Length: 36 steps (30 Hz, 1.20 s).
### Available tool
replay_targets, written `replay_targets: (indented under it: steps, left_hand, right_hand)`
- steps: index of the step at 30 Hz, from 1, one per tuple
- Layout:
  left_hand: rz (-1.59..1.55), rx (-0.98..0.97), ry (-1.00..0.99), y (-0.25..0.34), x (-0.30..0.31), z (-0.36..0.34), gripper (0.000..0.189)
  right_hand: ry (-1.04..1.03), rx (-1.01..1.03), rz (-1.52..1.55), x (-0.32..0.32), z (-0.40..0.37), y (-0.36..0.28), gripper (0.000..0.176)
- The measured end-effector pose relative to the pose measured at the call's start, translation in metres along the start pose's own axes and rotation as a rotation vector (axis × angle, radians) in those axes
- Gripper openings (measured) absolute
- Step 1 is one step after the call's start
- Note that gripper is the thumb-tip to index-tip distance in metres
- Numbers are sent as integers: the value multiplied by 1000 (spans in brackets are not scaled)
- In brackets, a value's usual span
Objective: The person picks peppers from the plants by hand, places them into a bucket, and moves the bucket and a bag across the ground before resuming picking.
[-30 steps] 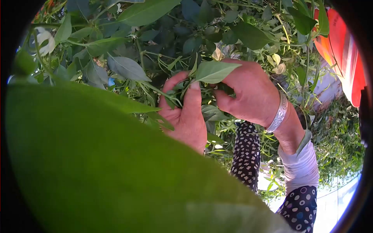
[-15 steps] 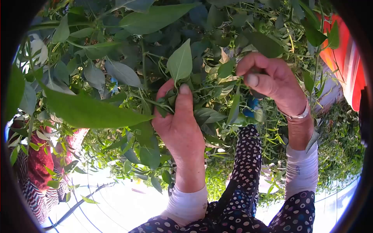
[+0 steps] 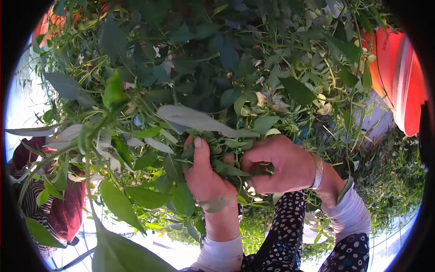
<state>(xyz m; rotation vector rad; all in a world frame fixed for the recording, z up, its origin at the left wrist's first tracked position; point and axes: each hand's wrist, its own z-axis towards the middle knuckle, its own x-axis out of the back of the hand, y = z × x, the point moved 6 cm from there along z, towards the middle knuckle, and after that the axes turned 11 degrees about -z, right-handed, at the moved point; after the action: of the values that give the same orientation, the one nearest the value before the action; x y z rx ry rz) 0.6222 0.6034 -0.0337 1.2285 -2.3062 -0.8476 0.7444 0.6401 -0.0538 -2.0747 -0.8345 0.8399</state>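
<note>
Among leafy green stems, my left hand is closed round a bunch of leaves, its thumb pointing up along the stems. My right hand, with a bracelet at the wrist, is just right of it. Its fingers are curled in towards the same leaves, and the tips are partly covered by foliage, so what they pinch is hidden. A long pale leaf hangs above both hands.
Dense foliage fills the upper view. A large leaf is close to the camera at the bottom. Red and white material is at the upper right. Dark red and striped cloth shows at the left.
My right hand has moved down and left, to beside my left hand. The leaves in front have shifted, and the view has moved a little.
</note>
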Motion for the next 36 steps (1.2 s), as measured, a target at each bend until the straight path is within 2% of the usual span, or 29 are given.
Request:
replay_targets:
  steps: [2,4,5,6,7,8,11,12,14,15,16,18,19,20,22,23,24,25,26,27,28,29,30,31,32,33,34,36]
  left_hand:
    - [12,-33,-30,4,8,6,33]
    - [-551,241,-316,-8,7,5,29]
    - [-556,228,-325,-3,-4,6,29]
    - [-428,208,-97,-4,-9,7,29]
    - [-300,187,129,-2,-6,6,28]
    - [-306,181,126,-4,0,10,28]
    - [-398,202,-127,-5,9,17,37]
    - [-403,201,-128,-4,7,19,37]
    - [-304,144,155,2,16,18,36]
    - [-232,119,251,16,4,10,25]
    - [-244,122,249,16,7,12,25]
    - [-205,148,313,7,33,23,25]
    - [-204,124,189,-1,49,29,26]
    - [-211,137,194,0,45,27,26]
    - [-270,219,255,4,36,25,28]
    - [-473,290,187,-7,45,39,31]
    - [-490,283,193,-15,60,48,31]
    - [-438,140,235,-6,64,57,35]
    - [-236,8,98,43,53,99,33]
    - [50,-75,-71,109,40,153,30]
    - [512,-198,-285,209,15,238,28]
    - [1239,-409,-562,286,-13,297,25]
    - [2008,-868,-973,311,-29,320,23]
    - [2222,-1039,-1234,329,-23,349,20]
    - [2319,-1113,-1414,326,-13,365,18]
    - [2409,-1134,-1494,323,0,382,15]
    - [2467,-1139,-1544,325,15,403,13]
    - [2685,-848,-1411,334,61,482,10]
  right_hand:
    - [136,146,-382,1,5,-10,14]
    - [177,156,-430,-1,10,-16,14]
    - [233,108,-506,1,14,-18,15]
    - [289,56,-580,5,15,-18,16]
    - [286,89,-640,3,19,-17,19]
    - [287,96,-646,2,23,-18,19]
    - [424,155,-742,0,33,-22,16]
    - [422,157,-747,-1,36,-23,16]
    - [513,91,-788,3,40,-23,15]
    - [702,41,-858,28,43,-11,16]
    - [883,113,-855,67,38,3,13]
    - [840,-99,-289,121,41,-1,14]
    - [767,100,64,122,52,-21,16]
    - [763,88,53,126,59,-40,16]
    - [539,64,-3,125,91,-75,12]
    - [531,48,112,128,114,-78,11]
    - [518,33,227,133,141,-75,10]
    - [531,25,224,140,168,-65,13]
    - [547,14,222,147,196,-51,16]
    - [519,-77,48,157,224,-32,19]
    - [486,-169,-126,165,248,-18,23]
    - [296,-236,-833,164,275,-16,26]
    - [61,-281,-1529,158,295,-12,29]
    - [50,-280,-1537,158,304,-11,29]
    - [61,-226,-1334,155,311,-13,32]
    - [65,-199,-1234,154,322,-8,33]
    - [66,-173,-1134,153,333,-3,35]
    - [24,-107,-1315,150,365,31,40]
